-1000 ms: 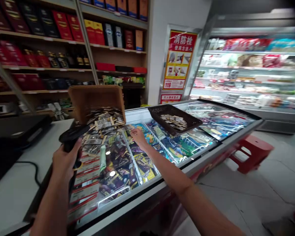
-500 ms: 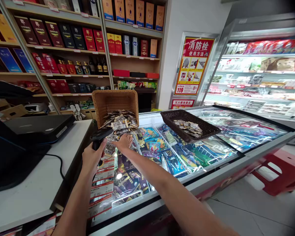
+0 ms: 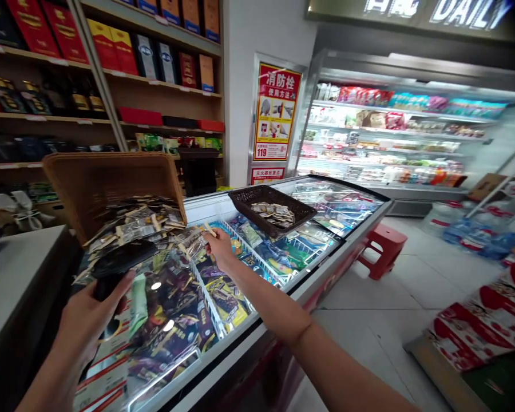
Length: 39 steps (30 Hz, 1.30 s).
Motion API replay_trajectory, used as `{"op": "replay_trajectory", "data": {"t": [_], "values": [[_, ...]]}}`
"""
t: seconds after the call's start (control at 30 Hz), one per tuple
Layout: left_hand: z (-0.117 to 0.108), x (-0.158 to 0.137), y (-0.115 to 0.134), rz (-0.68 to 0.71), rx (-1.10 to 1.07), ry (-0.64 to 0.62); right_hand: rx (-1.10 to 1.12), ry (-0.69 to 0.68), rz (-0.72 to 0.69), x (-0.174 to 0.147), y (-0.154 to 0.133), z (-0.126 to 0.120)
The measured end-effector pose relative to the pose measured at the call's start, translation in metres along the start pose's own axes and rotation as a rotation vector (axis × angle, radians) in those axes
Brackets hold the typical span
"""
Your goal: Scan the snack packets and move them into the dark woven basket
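Note:
My left hand (image 3: 83, 320) is wrapped round the handle of a black barcode scanner (image 3: 122, 257), whose head points away over the freezer. In my right hand (image 3: 221, 250), fingers are pinched on a small flat packet (image 3: 209, 230) with a pale edge. Left of that hand, a pile of similar small packets (image 3: 139, 226) spills from a tan wicker basket (image 3: 111, 174) tipped on its side onto the freezer's glass top. Farther right, a dark brown woven basket (image 3: 251, 219) holds more of these packets (image 3: 273, 213).
Bagged frozen goods (image 3: 175, 312) lie beneath the glass of the chest freezer. A white counter (image 3: 21, 269) borders it on the left. Shelves of boxed bottles (image 3: 152, 57) stand behind. To the right are a red stool (image 3: 384, 246), a lit chiller (image 3: 395, 123) and stacked red-white cartons (image 3: 476, 326).
The view has swung right and moved closer to the baskets. My right hand has come off the pile, now with a packet in its fingers. My left hand still holds the scanner.

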<state>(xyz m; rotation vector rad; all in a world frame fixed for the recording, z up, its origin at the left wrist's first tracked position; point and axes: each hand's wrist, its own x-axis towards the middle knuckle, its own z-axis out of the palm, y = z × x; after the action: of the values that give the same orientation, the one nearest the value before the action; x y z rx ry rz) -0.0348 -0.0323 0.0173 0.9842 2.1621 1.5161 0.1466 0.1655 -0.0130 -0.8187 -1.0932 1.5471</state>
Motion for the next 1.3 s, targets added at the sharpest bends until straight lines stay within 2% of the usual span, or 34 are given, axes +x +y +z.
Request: {"op": "replay_trajectory", "data": {"t": [0.1,0.17,0.27,0.4,0.57,0.93,1.13,1.3], "values": [[0.007,-0.014,0.010,-0.082,-0.174,-0.125,0.082,0.082,0.048,0.001,-0.002,-0.010],[0.011,-0.023,0.017,-0.068,-0.212,-0.169,0.123,0.119,0.069,0.000,-0.003,-0.010],[0.014,-0.030,0.021,-0.032,-0.189,-0.192,0.172,0.126,0.013,-0.004,-0.006,-0.010],[0.015,-0.025,0.013,-0.043,-0.164,-0.214,0.180,0.116,-0.042,-0.009,-0.009,-0.015],[0.014,-0.017,0.003,-0.066,-0.160,-0.249,0.163,0.089,-0.014,-0.011,-0.011,-0.018],[0.014,-0.019,0.000,-0.074,-0.164,-0.275,0.172,0.119,-0.021,-0.006,-0.010,-0.018],[0.014,-0.026,0.009,-0.073,-0.120,-0.309,0.158,0.117,-0.026,-0.004,-0.008,-0.020],[0.012,-0.033,0.022,-0.040,-0.041,-0.431,0.158,0.087,-0.039,-0.002,-0.007,-0.023]]}}
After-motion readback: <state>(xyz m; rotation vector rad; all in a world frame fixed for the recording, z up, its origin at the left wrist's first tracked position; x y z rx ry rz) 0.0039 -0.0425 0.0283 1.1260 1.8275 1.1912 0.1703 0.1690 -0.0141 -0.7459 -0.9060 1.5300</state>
